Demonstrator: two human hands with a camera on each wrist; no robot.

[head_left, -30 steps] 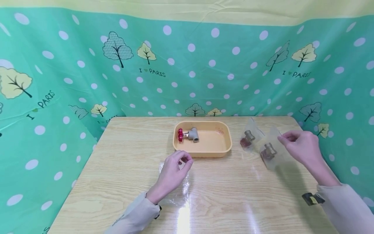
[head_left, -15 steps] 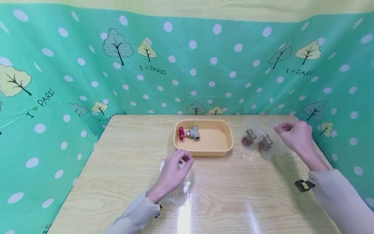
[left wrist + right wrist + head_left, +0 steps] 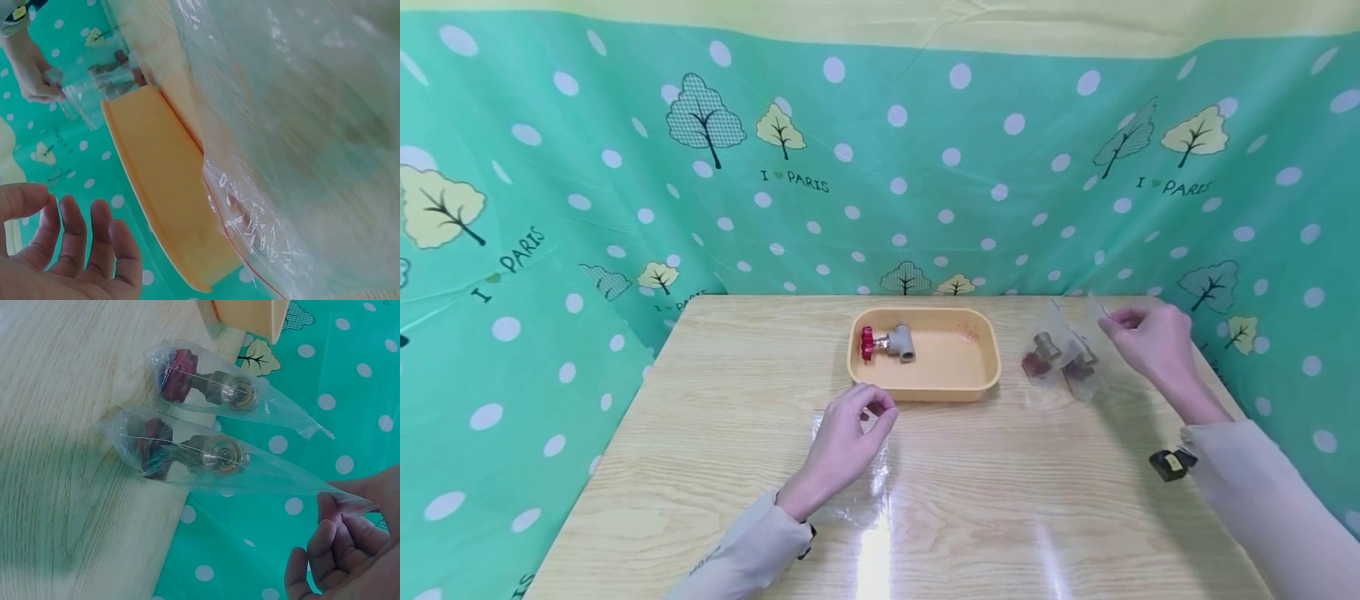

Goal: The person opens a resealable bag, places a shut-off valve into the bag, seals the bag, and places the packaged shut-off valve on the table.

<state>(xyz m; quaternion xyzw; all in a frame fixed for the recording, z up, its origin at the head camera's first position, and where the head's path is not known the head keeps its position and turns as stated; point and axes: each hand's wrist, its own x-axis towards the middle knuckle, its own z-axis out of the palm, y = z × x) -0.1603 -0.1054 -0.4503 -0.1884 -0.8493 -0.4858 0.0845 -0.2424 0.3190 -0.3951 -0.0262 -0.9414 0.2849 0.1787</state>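
Note:
My right hand (image 3: 1153,340) pinches the top edge of a clear plastic bag (image 3: 269,478) between thumb and index finger. Inside that bag is a brass valve (image 3: 215,455) with a dark red handwheel. Right beside it stands a second clear bag (image 3: 275,406) holding a similar valve (image 3: 234,392) with a red wheel. My left hand (image 3: 842,442) hovers in front of the tray with loosely curled fingers and nothing between them. Beneath it, partly hidden, lies a transparent zip bag (image 3: 275,237) with a red seal line.
A shallow orange tray (image 3: 970,393) sits at the table's back middle. In it lies a grey pipe valve (image 3: 901,342) with a red handwheel. Green dotted cloth (image 3: 895,208) hangs behind and along both sides of the wooden table (image 3: 715,467).
My right hand has moved left and toward the back, bringing its bagged valve close beside the other bag. My left hand has stayed in place.

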